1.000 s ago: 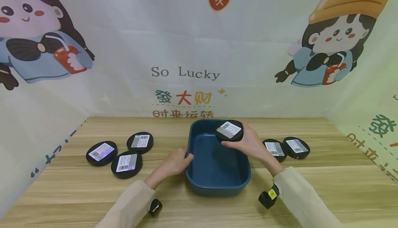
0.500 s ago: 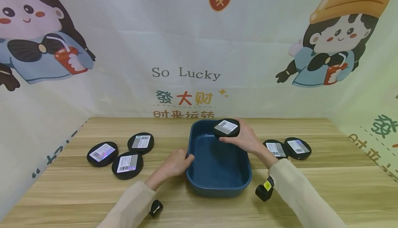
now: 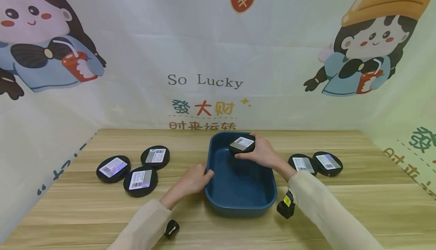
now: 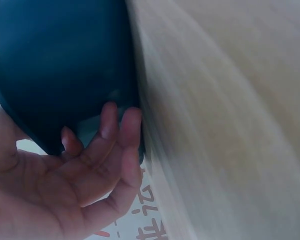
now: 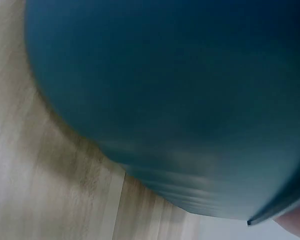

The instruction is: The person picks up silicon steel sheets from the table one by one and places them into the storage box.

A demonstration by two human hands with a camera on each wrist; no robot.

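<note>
My right hand (image 3: pixel 265 152) grips a black round disc (image 3: pixel 242 144) with a silver-white label by its edge. The disc is over the far end of the deep blue rectangular tub (image 3: pixel 240 207), just inside its rim. My left hand (image 3: pixel 193 178) holds the tub's left rim, thumb over the edge. In the left wrist view, the fingers (image 4: pixel 108 122) of that hand lie against the tub's outer wall. The right wrist view is filled by the tub's outside wall (image 5: pixel 165 100), with only a sliver of the right hand at the edge.
Three similar labelled discs, one of them the front disc (image 3: pixel 140 182), lie in a cluster at left. Two more, including the outer disc (image 3: pixel 327 163), lie right of the tub. The wooden table (image 3: pixel 85 219) ends at a printed cloth backdrop (image 3: pixel 272 102).
My right hand has carried the disc leftward and, most recently, lower toward the tub's inside. The left hand keeps its hold on the rim.
</note>
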